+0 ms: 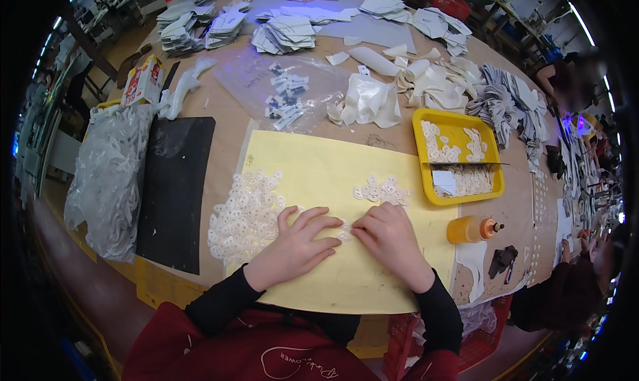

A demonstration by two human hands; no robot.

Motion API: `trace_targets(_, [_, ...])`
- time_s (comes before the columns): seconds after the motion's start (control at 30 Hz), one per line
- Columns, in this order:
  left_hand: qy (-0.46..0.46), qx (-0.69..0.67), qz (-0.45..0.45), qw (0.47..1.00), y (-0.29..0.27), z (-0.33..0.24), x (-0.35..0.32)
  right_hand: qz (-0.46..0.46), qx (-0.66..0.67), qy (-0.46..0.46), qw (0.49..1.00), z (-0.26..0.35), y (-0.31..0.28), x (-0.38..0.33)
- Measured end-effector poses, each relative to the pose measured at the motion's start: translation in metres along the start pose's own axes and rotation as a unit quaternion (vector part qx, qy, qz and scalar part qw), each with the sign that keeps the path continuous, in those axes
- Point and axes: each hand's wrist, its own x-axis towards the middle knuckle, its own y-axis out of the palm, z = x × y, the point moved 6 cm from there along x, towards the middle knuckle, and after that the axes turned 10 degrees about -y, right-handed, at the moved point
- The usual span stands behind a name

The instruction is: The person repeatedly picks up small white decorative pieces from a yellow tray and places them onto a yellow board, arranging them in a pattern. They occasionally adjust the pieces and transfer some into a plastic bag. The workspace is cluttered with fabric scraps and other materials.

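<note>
Between my hands a small cream-white oval piece [344, 236] lies on the yellow sheet [333, 156]. My left hand [299, 244] rests on the sheet with its fingers spread, their tips beside that piece. On the right, my right hand [391, 238] has thumb and fingers drawn together in a pinch close to the same piece. Whatever is inside the pinch is too small to make out. A large heap of similar pieces [241, 218] with small holes sits left of my left hand. Just beyond my right hand lies a smaller cluster of pieces [383, 189].
A yellow tray [418, 134] with more pieces stands at the right, an orange-filled bottle [469, 230] nearer. Beyond are a clear bag [233, 81], white scraps [376, 61] and stacked panels [283, 34]. A black board [176, 188] and bagged bundle [110, 181] occupy the left.
</note>
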Motion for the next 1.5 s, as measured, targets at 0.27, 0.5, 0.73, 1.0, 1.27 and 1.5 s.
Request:
trace_targets(0.27, [0.008, 0.028, 0.015, 0.999, 0.011, -0.002, 0.0, -0.054, -0.069, 0.134, 0.987, -0.041, -0.055, -0.016])
trace_targets(0.5, [0.005, 0.011, 0.01, 1.0, 0.007, -0.001, -0.001, 0.02, -0.125, 0.099, 0.987, -0.033, -0.026, -0.016])
trace_targets(0.73, [-0.005, -0.004, -0.002, 1.0, 0.0, 0.002, 0.0, -0.063, 0.216, 0.278, 0.934, -0.034, -0.012, -0.018])
trace_targets(1.0, [0.016, -0.03, -0.034, 0.999, -0.006, 0.001, 0.0, -0.028, -0.021, 0.135, 0.99, -0.028, -0.033, -0.006])
trace_targets(1.27, [0.038, -0.024, -0.064, 0.997, -0.011, -0.002, -0.001, -0.008, -0.054, -0.026, 0.998, -0.014, -0.008, 0.003])
trace_targets(1.5, [0.041, -0.015, -0.069, 0.997, -0.014, -0.002, -0.001, -0.07, -0.1, 0.002, 0.993, -0.014, -0.023, 0.003])
